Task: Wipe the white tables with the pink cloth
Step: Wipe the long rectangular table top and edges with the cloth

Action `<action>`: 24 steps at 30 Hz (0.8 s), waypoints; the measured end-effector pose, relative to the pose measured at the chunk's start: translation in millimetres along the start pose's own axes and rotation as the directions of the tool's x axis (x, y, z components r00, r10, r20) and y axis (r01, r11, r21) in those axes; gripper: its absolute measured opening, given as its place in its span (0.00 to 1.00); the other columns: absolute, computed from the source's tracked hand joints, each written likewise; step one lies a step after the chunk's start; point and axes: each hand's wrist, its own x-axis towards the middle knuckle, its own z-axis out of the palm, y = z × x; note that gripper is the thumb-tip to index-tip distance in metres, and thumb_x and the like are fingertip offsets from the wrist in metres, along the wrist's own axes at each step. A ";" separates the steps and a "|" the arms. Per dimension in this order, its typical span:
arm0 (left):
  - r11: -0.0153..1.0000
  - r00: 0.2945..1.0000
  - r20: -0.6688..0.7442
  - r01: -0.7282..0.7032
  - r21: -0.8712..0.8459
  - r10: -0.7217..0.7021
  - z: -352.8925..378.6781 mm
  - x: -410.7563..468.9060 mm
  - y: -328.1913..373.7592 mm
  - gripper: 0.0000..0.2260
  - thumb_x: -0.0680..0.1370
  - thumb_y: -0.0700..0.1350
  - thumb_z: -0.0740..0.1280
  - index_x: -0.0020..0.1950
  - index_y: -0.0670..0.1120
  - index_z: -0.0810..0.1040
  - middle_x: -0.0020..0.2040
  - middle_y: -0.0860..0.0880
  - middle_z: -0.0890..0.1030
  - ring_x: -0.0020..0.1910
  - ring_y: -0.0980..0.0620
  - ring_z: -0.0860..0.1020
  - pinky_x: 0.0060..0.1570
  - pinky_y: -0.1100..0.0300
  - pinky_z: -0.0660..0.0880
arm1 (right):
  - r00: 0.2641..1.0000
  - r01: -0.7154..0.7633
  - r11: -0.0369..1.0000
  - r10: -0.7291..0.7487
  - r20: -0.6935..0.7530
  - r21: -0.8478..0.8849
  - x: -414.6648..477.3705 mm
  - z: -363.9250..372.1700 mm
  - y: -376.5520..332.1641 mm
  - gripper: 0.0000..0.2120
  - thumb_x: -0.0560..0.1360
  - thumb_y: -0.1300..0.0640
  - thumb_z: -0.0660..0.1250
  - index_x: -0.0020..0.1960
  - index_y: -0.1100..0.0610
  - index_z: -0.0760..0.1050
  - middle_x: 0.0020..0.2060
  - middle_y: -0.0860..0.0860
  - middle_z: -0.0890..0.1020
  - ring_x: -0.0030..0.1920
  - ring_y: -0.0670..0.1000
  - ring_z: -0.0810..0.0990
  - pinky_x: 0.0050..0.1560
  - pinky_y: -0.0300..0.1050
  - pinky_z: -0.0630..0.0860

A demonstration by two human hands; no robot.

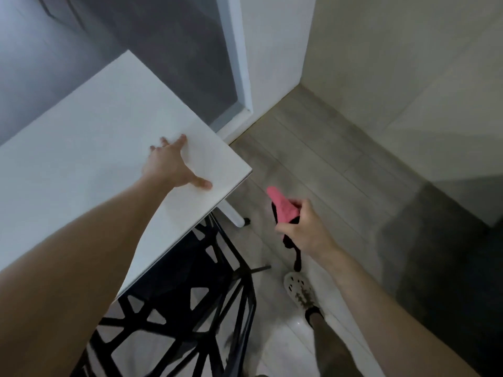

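Grey plank flooring [313, 148] runs toward pale walls at the right of the frame, and a smooth white rectangular tabletop [95, 126] fills the left. On it, near its right corner, the left hand [171, 164] lies flat with fingers spread. Right of centre, off the tabletop, the right hand [302, 227] grips a bunched pink cloth with black trim [280, 205]. Below, a black lattice-pattern chair [185, 303] stands beside a white perforated clog [299, 292].
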 end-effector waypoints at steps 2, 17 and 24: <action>0.995 0.998 -0.008 -0.060 0.073 0.061 3.4 -3.8 -6.2 0.69 0.54 0.79 0.80 0.87 0.59 0.51 0.86 0.43 0.57 0.83 0.33 0.60 0.73 0.30 0.71 | 0.996 -0.011 0.990 0.024 -0.091 0.137 -13.2 17.0 4.5 0.15 0.77 0.63 0.71 0.61 0.53 0.77 0.47 0.50 0.83 0.41 0.50 0.80 0.37 0.42 0.78; 0.692 0.685 -0.150 -0.654 0.306 0.713 69.2 -109.7 -152.4 0.24 0.88 0.60 0.52 0.84 0.57 0.65 0.86 0.47 0.64 0.86 0.46 0.59 0.82 0.42 0.61 | 0.901 -0.065 0.868 0.263 -0.344 0.493 -87.7 127.4 -4.0 0.08 0.74 0.68 0.68 0.47 0.56 0.78 0.40 0.50 0.81 0.45 0.54 0.80 0.47 0.49 0.77; 0.465 0.430 -0.178 -0.802 0.374 0.885 83.8 -67.4 -164.1 0.25 0.89 0.49 0.55 0.87 0.54 0.64 0.88 0.47 0.59 0.88 0.46 0.56 0.83 0.35 0.57 | 0.776 0.378 0.862 -0.095 -0.624 0.338 10.4 181.7 -58.3 0.32 0.83 0.61 0.62 0.85 0.46 0.64 0.81 0.45 0.71 0.79 0.46 0.70 0.79 0.42 0.65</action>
